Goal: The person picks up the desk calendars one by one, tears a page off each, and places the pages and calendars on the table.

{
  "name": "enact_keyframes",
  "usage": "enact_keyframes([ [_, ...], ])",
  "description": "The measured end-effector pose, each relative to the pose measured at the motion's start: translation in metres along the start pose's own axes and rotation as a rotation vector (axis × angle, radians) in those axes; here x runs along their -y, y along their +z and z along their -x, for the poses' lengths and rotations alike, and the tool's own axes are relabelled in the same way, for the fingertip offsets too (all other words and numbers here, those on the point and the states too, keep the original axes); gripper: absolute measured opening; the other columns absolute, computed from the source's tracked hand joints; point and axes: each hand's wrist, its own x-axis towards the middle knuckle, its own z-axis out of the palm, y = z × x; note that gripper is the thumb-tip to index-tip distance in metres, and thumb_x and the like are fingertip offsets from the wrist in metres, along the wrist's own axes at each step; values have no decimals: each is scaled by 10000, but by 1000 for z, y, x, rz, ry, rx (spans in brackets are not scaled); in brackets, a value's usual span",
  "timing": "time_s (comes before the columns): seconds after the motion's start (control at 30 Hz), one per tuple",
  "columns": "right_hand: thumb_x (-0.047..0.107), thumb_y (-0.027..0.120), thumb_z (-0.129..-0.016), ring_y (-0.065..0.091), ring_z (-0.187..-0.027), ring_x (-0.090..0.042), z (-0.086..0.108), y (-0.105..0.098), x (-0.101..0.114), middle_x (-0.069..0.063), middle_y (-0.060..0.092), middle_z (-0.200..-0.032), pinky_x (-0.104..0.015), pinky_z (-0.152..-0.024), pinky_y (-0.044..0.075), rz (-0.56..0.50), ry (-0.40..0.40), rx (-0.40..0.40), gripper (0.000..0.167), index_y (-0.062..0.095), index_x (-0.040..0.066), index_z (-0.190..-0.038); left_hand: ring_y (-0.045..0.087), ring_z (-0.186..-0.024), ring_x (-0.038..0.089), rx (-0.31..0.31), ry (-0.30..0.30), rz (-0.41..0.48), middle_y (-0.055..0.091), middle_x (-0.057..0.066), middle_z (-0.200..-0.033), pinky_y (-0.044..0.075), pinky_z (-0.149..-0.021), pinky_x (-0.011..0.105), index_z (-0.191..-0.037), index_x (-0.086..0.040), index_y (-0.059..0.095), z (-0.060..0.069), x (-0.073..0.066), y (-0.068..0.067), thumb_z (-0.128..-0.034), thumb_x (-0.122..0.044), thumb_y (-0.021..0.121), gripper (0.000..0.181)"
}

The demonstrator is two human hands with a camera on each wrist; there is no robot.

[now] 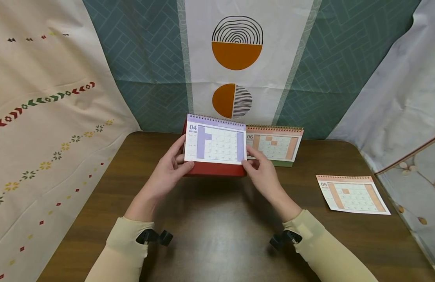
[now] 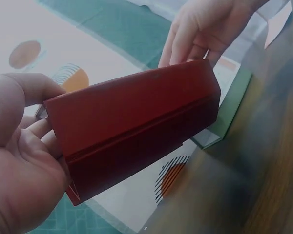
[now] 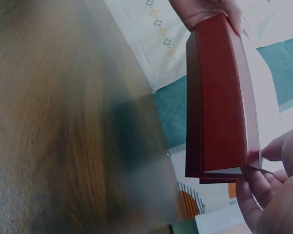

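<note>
A spiral-bound desk calendar showing a purple "04" page has a red stand, and is held up off the table between both hands. The left hand grips its left edge, thumb at the front lower corner and fingers behind. On the right edge, the right hand pinches the lower corner between thumb and fingers. Both wrist views show the folded red base from below, with the left hand and right hand at opposite ends.
Behind the right hand, a second calendar with an orange "06" page and green base stands at the table's back. A loose orange "05" sheet lies on the wooden table at the right. Patterned cloths hang behind and at the sides.
</note>
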Motion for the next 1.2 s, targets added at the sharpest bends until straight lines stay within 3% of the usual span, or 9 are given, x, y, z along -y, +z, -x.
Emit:
enact_keyframes([
  [0.17,126,727,-1074,660,-1204,-313,1,-3,1,-159,609,-1445,-483,-993,559,177,-87,-20,596,529,58,-1632,726,-1219,254,-27,30,9,603,176,-1560,613,-960,329,-1758,-259,271,-1,1,4,-1093,49,597,801],
  [0.3,164,776,-1046,530,-1379,-396,1,-4,6,-194,541,-1545,-605,-1073,487,397,-259,-77,595,572,70,-1597,750,-1136,194,-96,28,16,670,224,-1469,607,-936,298,-1747,-205,316,-2,2,4,-1090,77,561,756],
  [0.47,149,822,-1005,435,-1478,-438,-3,-3,14,-197,501,-1607,-611,-1202,367,573,-468,-143,516,664,60,-1487,770,-1063,161,-163,24,58,681,249,-1442,599,-944,287,-1738,-159,340,-3,4,6,-1096,75,560,718],
  [0.57,161,857,-975,438,-1480,-415,-6,-1,20,-187,506,-1607,-593,-1225,348,593,-568,-126,524,686,54,-1459,772,-1037,157,-160,36,74,680,275,-1428,601,-938,292,-1731,-139,352,-4,3,9,-1093,84,563,708],
  [0.77,282,892,-955,464,-1494,-361,-12,10,32,-145,566,-1586,-550,-1302,257,564,-745,-9,584,696,76,-1465,773,-1011,148,-153,39,76,678,299,-1414,604,-916,281,-1724,-107,354,-4,-1,16,-1087,95,563,700],
  [1.2,212,916,-933,596,-1363,-327,-14,14,37,-114,680,-1446,-471,-1284,326,551,-807,-24,524,737,70,-1404,780,-1032,171,-125,1,80,684,287,-1417,605,-932,288,-1726,-115,350,-5,-1,23,-1092,76,571,698],
])
